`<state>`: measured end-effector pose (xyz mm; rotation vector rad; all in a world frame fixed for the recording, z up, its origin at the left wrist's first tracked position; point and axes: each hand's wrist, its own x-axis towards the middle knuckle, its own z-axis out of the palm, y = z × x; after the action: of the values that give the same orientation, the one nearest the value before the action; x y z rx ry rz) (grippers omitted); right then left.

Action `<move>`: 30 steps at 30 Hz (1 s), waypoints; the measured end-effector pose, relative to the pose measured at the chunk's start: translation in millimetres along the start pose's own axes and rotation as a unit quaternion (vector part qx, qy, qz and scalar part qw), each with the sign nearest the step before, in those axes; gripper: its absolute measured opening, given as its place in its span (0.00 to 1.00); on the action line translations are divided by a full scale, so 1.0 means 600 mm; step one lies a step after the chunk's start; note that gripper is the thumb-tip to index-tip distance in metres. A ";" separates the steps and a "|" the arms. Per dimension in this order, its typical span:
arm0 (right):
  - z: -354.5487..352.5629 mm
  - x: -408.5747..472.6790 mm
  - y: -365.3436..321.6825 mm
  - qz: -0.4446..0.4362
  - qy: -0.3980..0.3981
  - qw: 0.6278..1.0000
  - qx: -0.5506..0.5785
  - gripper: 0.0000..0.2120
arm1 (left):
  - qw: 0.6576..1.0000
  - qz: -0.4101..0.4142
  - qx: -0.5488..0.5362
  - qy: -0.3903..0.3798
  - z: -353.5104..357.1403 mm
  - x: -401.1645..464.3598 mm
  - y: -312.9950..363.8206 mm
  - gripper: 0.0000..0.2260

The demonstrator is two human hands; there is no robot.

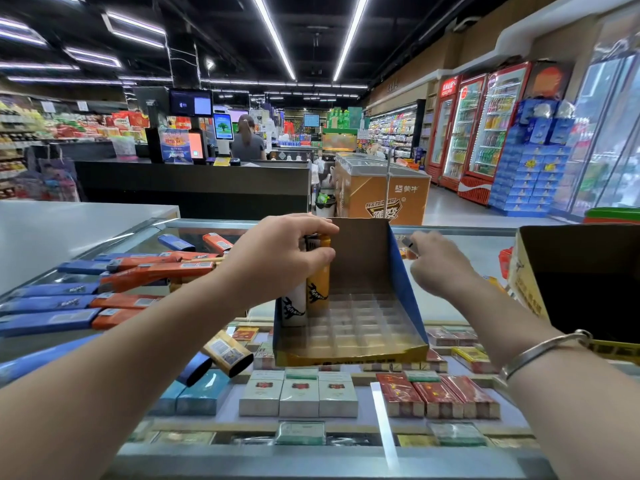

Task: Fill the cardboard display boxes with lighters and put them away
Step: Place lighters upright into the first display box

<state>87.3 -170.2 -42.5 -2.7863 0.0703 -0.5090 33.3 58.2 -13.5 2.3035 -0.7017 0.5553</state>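
A cardboard display box [405, 299] with a blue side wall and a clear plastic grid insert stands on the glass counter [464, 306]. My left hand [280, 258] is shut on the tops of a yellow lighter [318, 289] and a white lighter [293, 306], which stand upright in the box's far-left slots. My right hand [440, 265], just outside the box's right wall, pinches a small orange lighter [408, 244]. Several loose blue and orange lighters [114, 285] lie on the counter to the left.
A second, larger open cardboard box [530, 282] stands at the right edge of the counter. Cigarette packs [298, 393] lie under the glass. Two more lighters [227, 353] lie near my left forearm. A person stands at the dark checkout counter [194, 181] ahead.
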 end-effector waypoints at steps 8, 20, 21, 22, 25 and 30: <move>-0.009 0.006 0.036 0.081 0.000 0.993 -0.082 0.16 | 1.000 0.002 -0.004 -0.003 -0.001 -0.001 0.004 0.14; -0.009 0.004 0.026 0.101 -0.038 0.972 -0.211 0.12 | 1.000 -0.003 -0.006 -0.016 -0.002 -0.002 0.004 0.14; -0.008 0.004 0.027 0.105 -0.040 0.973 -0.203 0.12 | 1.000 -0.003 -0.007 -0.016 -0.002 -0.002 0.004 0.14; -0.007 0.004 0.028 0.113 -0.044 0.975 -0.186 0.12 | 1.000 -0.003 -0.008 -0.017 -0.002 -0.002 0.004 0.14; -0.007 0.003 0.031 0.139 -0.048 0.979 -0.143 0.14 | 1.000 -0.004 -0.009 -0.021 -0.002 -0.002 0.004 0.14; -0.016 0.000 0.026 0.131 -0.032 0.986 -0.102 0.04 | 1.000 0.004 0.001 -0.015 -0.002 -0.001 0.002 0.14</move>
<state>84.2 -187.6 -39.0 -2.9254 0.4948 -0.3646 31.5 58.4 -12.5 2.3157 -0.7258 0.5265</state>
